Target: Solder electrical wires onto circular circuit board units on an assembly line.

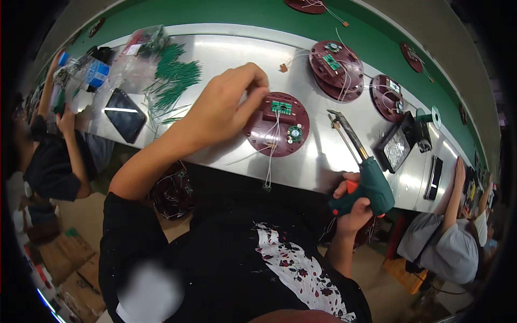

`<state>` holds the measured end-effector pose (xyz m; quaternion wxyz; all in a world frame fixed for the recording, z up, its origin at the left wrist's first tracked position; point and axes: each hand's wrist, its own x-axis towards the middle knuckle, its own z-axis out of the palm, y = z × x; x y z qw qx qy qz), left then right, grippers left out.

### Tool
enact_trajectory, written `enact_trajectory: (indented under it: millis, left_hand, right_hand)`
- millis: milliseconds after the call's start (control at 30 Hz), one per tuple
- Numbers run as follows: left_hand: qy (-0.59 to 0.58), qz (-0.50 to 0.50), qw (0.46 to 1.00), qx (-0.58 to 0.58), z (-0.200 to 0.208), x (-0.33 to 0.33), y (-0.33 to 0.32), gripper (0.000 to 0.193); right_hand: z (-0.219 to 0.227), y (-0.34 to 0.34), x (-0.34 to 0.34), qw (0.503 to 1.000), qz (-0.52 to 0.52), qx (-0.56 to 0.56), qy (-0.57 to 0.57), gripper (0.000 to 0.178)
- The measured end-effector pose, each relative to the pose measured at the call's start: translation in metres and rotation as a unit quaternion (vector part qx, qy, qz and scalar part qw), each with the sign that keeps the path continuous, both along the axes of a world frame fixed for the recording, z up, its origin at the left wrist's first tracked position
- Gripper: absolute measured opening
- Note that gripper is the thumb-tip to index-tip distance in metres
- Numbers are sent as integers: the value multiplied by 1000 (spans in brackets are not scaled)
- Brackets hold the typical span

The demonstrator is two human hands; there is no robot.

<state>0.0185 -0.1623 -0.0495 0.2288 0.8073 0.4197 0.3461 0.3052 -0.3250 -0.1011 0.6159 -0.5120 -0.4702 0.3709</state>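
My right hand grips a dark green soldering gun with an orange trigger, its metal tip pointing up and away over the bench. Left of it lies a round maroon plastic housing. On it sit a small green circuit board and a smaller round part, with thin white wires running toward the bench's near edge. My left hand is at the housing's upper left, thumb and forefinger pinched together. Whatever is between those fingertips, if anything, is too small to make out.
Stacked maroon housings and another housing stand beyond, beside a green belt. Rightward are a black tray and a wire spool. Green wires, a phone and a bottle lie left. People sit on both sides.
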Motion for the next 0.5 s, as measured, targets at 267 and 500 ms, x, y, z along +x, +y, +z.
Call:
enact_trajectory:
  millis: [267, 500]
  left_hand:
    - [-8, -68, 998, -16, -11, 20, 16, 18]
    - [26, -82, 996, 21, -10, 23, 18, 20]
  right_hand:
    - [9, 2, -18, 999, 14, -11, -43, 79]
    - [10, 15, -29, 999, 31, -12, -23, 65]
